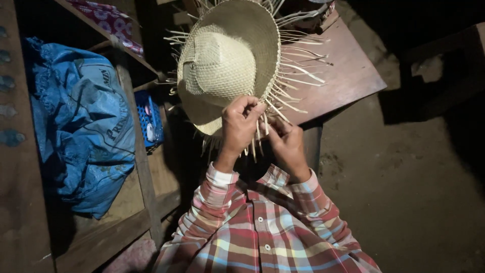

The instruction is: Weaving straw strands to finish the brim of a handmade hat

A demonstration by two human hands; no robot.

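Observation:
A pale woven straw hat [227, 60] with loose straw strands [298, 76] sticking out around its brim rests partly on a wooden table. My left hand [240, 126] pinches the near edge of the brim, fingers curled over the weave. My right hand [287, 144] sits just beside it, fingers closed on thin strands at the same brim edge. Both wrists come out of plaid shirt sleeves [262, 222].
A reddish wooden table [348, 76] lies under the hat at the upper right. A blue woven sack [81, 126] fills a wooden frame [141, 167] at left, with a small blue basket [150, 119] beside it. Bare dirt floor [404, 192] spreads right.

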